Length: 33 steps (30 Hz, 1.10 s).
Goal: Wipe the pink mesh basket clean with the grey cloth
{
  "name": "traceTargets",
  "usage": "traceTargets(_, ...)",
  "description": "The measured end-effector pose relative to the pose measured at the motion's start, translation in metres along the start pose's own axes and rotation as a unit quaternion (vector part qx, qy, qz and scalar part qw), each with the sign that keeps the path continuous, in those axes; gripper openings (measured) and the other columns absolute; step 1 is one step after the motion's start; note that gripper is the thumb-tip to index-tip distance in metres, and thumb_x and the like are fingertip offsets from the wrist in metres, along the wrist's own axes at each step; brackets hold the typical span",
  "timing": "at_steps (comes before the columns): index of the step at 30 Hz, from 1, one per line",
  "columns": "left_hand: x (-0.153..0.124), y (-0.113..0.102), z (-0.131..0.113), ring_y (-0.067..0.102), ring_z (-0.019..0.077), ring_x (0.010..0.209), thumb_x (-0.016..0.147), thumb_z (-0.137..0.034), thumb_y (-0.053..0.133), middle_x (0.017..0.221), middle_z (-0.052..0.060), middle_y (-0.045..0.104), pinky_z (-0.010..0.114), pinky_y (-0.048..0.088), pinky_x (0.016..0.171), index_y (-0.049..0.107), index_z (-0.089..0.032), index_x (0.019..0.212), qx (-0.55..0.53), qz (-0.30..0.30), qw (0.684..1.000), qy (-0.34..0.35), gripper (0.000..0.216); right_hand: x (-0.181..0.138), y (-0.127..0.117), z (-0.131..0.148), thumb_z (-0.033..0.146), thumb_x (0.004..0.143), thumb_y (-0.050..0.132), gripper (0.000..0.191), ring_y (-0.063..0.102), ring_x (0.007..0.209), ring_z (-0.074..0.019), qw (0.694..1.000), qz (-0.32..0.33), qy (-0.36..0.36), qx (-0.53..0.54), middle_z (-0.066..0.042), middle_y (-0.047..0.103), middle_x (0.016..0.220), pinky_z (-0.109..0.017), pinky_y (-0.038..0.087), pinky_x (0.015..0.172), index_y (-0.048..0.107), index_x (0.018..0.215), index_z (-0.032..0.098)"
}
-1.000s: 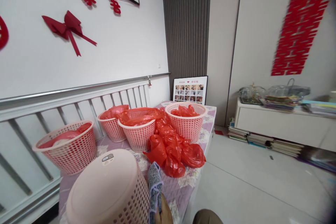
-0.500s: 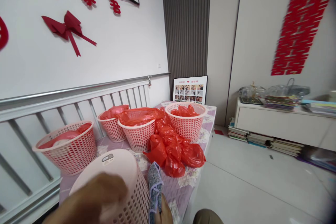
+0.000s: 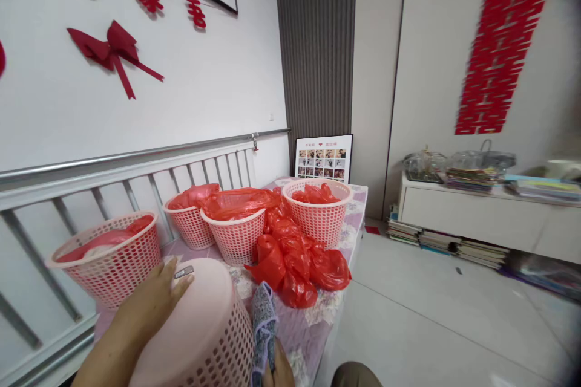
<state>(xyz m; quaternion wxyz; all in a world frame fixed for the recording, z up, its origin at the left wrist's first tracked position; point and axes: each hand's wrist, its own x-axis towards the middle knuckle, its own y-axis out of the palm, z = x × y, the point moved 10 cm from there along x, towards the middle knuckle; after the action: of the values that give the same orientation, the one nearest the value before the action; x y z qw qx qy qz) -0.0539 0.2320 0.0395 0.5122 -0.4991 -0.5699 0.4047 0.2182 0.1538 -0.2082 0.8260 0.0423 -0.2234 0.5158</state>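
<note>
Closed on a bunched grey cloth (image 3: 264, 317) with purple edging: right hand (image 3: 282, 367), at the near edge of view. Cloth held along the right wall of a pink upturned basket (image 3: 195, 326), base up at the near end of a floral cover (image 3: 295, 326), mouth out of frame. Laid over the left edge of that base, thumb by the label (image 3: 184, 272): left hand (image 3: 158, 290); fingers partly hidden, so cannot tell whether gripping or only resting. Step in hand, as judged: bracing basket with left, applying cloth to its side with right. Next move, as judged: calls for steady, light pressure on the base against skidding, cloth flat to the perforated wall without snagging. Just left, a filled basket (image 3: 113, 266); beyond, two baskets with red plastic, side by side; to the right, heaped red bags (image 3: 295, 266), then a far basket (image 3: 318, 217). Along the left wall, a white radiator (image 3: 136, 170).
</note>
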Motion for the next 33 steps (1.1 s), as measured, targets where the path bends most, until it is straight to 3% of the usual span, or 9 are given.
traceTargets(5,0.003,0.001,-0.007,0.043,0.0355,0.143,0.090,-0.059,0.023,0.154,0.022,0.046,0.051,0.032,0.118,0.037,-0.003,0.150,0.006,0.057,0.998,0.005,0.083,0.002,0.015,0.007,0.052,0.097,0.047,0.051,0.063,0.124,-0.0331,1.000,0.002,-0.002,0.030,-0.015,0.069,0.130,-0.045,0.052,0.105,0.069,0.128,0.019)
traceTargets(8,0.004,0.000,-0.008,0.043,0.0340,0.143,0.090,-0.057,0.023,0.154,0.021,0.047,0.049,0.032,0.118,0.038,-0.003,0.149,0.018,0.062,0.998,0.009,0.081,0.018,0.021,0.067,0.041,0.096,0.053,0.045,0.059,0.130,-0.0308,0.996,0.048,-0.051,0.055,-0.012,0.064,0.138,-0.046,0.049,0.108,0.062,0.137,0.023)
traceTargets(11,0.005,0.001,-0.005,0.045,0.0335,0.141,0.090,-0.058,0.023,0.152,0.021,0.048,0.048,0.033,0.117,0.040,-0.004,0.149,0.023,0.055,0.998,0.015,0.081,0.043,0.021,0.148,0.030,0.098,0.051,0.052,0.044,0.143,-0.0253,0.987,0.103,-0.102,0.075,-0.008,0.050,0.153,-0.045,0.036,0.118,0.047,0.149,0.026)
traceTargets(14,0.006,0.003,-0.002,0.046,0.0338,0.140,0.091,-0.059,0.022,0.152,0.021,0.048,0.049,0.034,0.117,0.040,-0.006,0.149,0.017,0.047,0.999,0.017,0.081,0.063,0.019,0.196,0.029,0.098,0.051,0.056,0.039,0.146,-0.0221,0.981,0.117,-0.123,0.100,-0.007,0.044,0.157,-0.042,0.032,0.121,0.040,0.153,0.028)
traceTargets(17,0.006,0.004,0.000,0.046,0.0351,0.140,0.091,-0.059,0.022,0.152,0.021,0.047,0.051,0.035,0.115,0.038,-0.006,0.150,0.016,0.054,0.998,0.008,0.081,0.064,0.024,0.176,0.033,0.100,0.047,0.051,0.042,0.144,-0.0218,0.980,0.126,-0.106,0.115,-0.007,0.049,0.154,-0.041,0.033,0.120,0.045,0.150,0.027)
traceTargets(22,0.007,0.005,0.001,0.044,0.0351,0.142,0.091,-0.061,0.023,0.154,0.020,0.045,0.051,0.033,0.117,0.039,-0.007,0.150,0.008,0.059,0.998,0.000,0.082,0.027,0.032,0.032,0.043,0.093,0.056,0.051,0.055,0.133,-0.0312,0.989,0.110,0.045,0.088,-0.014,0.062,0.140,-0.047,0.043,0.113,0.062,0.137,0.019)
traceTargets(25,0.007,0.006,0.002,0.044,0.0348,0.141,0.091,-0.061,0.022,0.153,0.020,0.046,0.050,0.033,0.117,0.039,-0.007,0.150,0.007,0.059,0.998,0.003,0.082,0.011,0.025,-0.014,0.049,0.087,0.063,0.052,0.059,0.127,-0.0373,0.991,0.079,0.074,0.080,-0.017,0.067,0.133,-0.053,0.043,0.111,0.070,0.126,0.016)
traceTargets(28,0.006,0.006,0.003,0.045,0.0349,0.141,0.091,-0.061,0.021,0.153,0.021,0.047,0.050,0.034,0.116,0.039,-0.006,0.149,0.011,0.053,0.999,0.004,0.082,0.016,0.024,0.000,0.049,0.086,0.065,0.050,0.062,0.125,-0.0350,0.988,0.080,0.082,0.106,-0.014,0.070,0.129,-0.050,0.047,0.109,0.071,0.125,0.019)
traceTargets(33,0.005,0.004,0.002,0.045,0.0345,0.141,0.091,-0.060,0.022,0.153,0.020,0.047,0.049,0.034,0.116,0.039,-0.007,0.150,0.020,0.054,0.998,-0.001,0.081,0.055,0.021,0.116,0.040,0.095,0.058,0.042,0.062,0.124,-0.0262,0.979,0.104,0.010,0.177,-0.010,0.070,0.129,-0.041,0.048,0.108,0.065,0.133,0.022)
